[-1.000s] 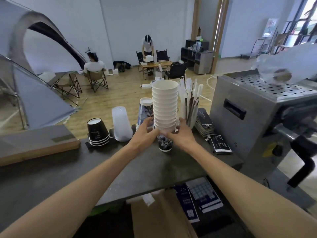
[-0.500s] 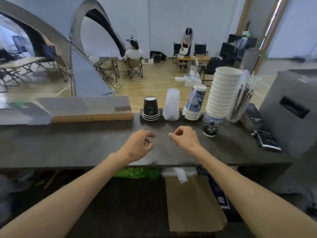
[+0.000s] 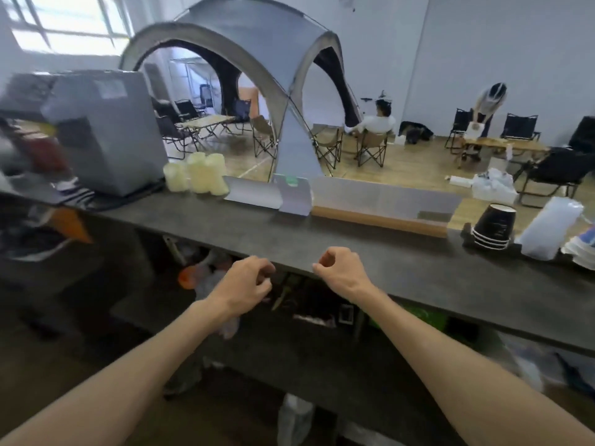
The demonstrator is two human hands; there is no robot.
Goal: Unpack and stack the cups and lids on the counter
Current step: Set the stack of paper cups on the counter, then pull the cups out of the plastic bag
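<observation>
My left hand [image 3: 246, 283] and my right hand [image 3: 343, 272] hover at the near edge of the dark counter [image 3: 322, 246], fingers loosely curled, holding nothing. At the far right of the counter stand upturned black paper cups [image 3: 492, 225] in a short stack, a sleeve of clear plastic lids or cups [image 3: 549, 231] and the edge of a white cup stack [image 3: 579, 252], cut off by the frame. Three sleeves of pale translucent cups [image 3: 196, 172] sit at the counter's back left.
A grey machine [image 3: 106, 130] stands on the left end of the counter. A wooden block with grey card [image 3: 380, 207] lies along the back edge. Shelves below the counter hold bags and clutter. Beyond are a tent, folding chairs and two people.
My hands let go of the tall white cup stack and drew back. The view swung left, so the cup stack and steel machine left the frame and the grey machine came in.
</observation>
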